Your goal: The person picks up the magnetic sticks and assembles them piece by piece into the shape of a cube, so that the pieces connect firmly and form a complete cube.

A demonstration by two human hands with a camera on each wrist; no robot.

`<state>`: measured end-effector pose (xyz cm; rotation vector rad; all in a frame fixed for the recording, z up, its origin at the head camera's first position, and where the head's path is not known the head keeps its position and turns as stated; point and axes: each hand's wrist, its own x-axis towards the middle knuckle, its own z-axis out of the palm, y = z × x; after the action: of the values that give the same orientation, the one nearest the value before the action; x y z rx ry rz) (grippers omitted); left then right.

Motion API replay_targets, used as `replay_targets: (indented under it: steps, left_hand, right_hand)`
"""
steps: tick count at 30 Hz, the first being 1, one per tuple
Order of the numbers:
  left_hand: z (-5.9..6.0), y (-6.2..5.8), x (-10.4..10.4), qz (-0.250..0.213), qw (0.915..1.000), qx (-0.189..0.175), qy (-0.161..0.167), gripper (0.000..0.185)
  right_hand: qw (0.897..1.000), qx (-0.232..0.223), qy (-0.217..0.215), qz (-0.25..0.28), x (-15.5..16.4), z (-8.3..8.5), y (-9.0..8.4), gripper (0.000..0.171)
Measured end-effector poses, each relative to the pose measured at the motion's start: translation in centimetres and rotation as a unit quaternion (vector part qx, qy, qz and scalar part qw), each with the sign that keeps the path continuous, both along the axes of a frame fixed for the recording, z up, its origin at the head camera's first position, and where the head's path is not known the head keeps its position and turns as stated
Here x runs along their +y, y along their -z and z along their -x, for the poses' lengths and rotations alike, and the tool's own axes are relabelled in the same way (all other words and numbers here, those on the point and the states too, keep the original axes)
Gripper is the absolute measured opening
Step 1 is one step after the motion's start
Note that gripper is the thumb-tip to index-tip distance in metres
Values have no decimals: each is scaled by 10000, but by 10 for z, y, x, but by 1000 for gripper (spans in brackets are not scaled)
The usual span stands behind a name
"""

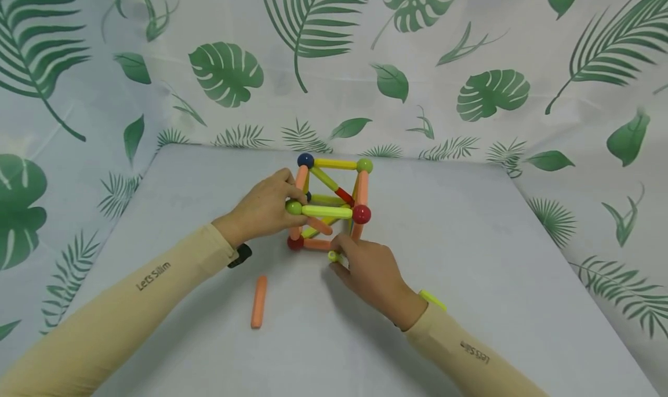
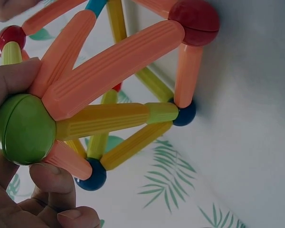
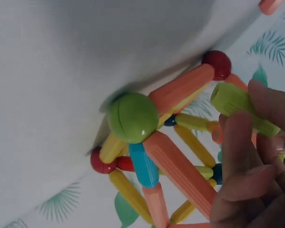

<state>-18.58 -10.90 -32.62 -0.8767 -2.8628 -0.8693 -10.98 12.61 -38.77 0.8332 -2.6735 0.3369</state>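
A cube-like frame of magnetic rods and balls stands on the table, with a dark blue ball (image 1: 305, 161), a light green ball (image 1: 365, 166) and a red ball (image 1: 361, 214) among its upper corners. My left hand (image 1: 263, 206) grips the green ball (image 2: 24, 129) at the near upper left corner, thumb and fingers on either side. From that ball an orange rod (image 1: 318, 225) slants down across the front. Between thumb and fingers, my right hand (image 1: 373, 272) pinches a short yellow-green rod (image 3: 237, 102), held in front of the frame's lower edge. Another green ball (image 3: 134, 118) forms a lower corner near this hand.
On the table in front of the frame lies a loose orange rod (image 1: 258, 302). A yellow-green rod (image 1: 432, 299) lies beside my right wrist, partly hidden by it. A leaf-patterned cloth (image 1: 334, 107) hangs behind the table (image 1: 496, 258).
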Motion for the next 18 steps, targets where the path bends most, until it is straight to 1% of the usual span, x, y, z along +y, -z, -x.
replay_targets:
  steps: [3,7,12,18]
  left_hand:
    - [1,0,0,42,10000,42,21,23]
    - [1,-1,1,23,9999,93,96,24]
    - [1,-2,1,2,9999,67,96,25]
    - [0,-2,0,34,10000,-54,28,24]
  right_hand:
    - [9993,260,252,-115,-7,8,1,33]
    - [9959,626,490,-435,-9,15,5,27]
    - [9935,797,529,-621,-7,20,10,28]
    - [9903,999,587,-762,-8,26,14,18]
